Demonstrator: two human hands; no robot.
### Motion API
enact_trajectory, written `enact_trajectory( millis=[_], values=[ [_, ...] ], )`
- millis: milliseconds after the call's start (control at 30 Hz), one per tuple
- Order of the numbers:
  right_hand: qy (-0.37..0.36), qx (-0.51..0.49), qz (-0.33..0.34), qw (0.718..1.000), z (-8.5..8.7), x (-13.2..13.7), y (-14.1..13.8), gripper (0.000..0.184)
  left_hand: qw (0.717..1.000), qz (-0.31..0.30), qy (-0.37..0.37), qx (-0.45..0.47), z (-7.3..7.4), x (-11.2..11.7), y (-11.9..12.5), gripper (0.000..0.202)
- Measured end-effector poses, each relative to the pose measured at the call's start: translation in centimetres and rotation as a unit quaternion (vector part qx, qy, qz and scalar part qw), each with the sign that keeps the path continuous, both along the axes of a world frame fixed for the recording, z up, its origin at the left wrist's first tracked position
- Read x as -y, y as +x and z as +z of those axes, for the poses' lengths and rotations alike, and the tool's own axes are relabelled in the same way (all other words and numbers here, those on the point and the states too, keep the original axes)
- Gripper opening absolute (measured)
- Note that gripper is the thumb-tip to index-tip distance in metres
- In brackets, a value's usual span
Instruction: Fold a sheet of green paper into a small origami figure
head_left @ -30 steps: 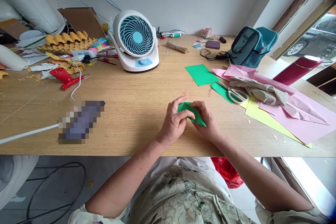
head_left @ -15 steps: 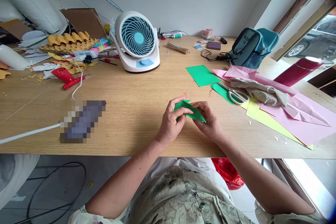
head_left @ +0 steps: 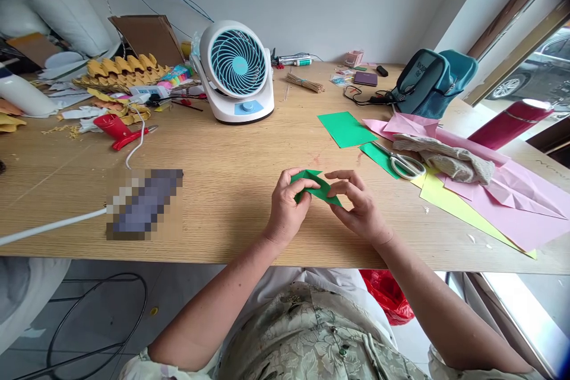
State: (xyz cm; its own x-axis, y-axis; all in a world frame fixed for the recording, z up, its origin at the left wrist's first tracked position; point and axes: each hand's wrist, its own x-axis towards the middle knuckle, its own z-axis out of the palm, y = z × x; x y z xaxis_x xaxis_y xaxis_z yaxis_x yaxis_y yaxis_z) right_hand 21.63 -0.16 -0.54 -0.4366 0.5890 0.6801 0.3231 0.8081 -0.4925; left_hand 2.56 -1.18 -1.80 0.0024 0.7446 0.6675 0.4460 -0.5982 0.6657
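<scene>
A small folded piece of green paper [head_left: 317, 188] is held just above the table near its front edge. My left hand [head_left: 288, 202] pinches its left part between thumb and fingers. At the paper's right end, my right hand [head_left: 360, 205] has its upper fingers lifted and slightly apart, while the thumb and a lower finger meet the paper's corner. Past the hands lie a flat green sheet [head_left: 345, 129] and another green sheet [head_left: 379, 158], partly under scissors [head_left: 406, 165] with pale handles.
On the right are pink paper [head_left: 529, 228], yellow paper [head_left: 463, 208], a grey glove [head_left: 449, 157], a red flask [head_left: 512, 123] and a blue bag [head_left: 434, 83]. A white fan [head_left: 240, 71] stands at the back. Leftward lie a red glue gun [head_left: 116, 130] and a blurred-out object [head_left: 145, 205].
My right hand's upper fingers have lifted and spread from the green paper. My left hand keeps its pinch, and the paper sits slightly further left. The whole view has shifted a little.
</scene>
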Motion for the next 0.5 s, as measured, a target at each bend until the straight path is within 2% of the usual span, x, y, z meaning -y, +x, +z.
enact_trajectory(
  millis=[200, 400, 500],
  values=[
    [-0.008, -0.025, 0.01, 1.0, 0.01, -0.29, 0.3, 0.018, 1.0, 0.019, -0.013, -0.012, 0.07, 0.12, -0.05, 0.033],
    [-0.084, -0.067, 0.007, 0.994, -0.52, -0.73, 0.75, 0.009, 0.999, 0.031, -0.012, -0.01, -0.05, 0.02, -0.15, 0.031],
    [-0.105, -0.064, 0.013, 0.992, -0.71, -0.86, 0.79, 0.004, 1.0, 0.017, -0.008, -0.02, -0.12, 0.02, -0.11, 0.03]
  ],
)
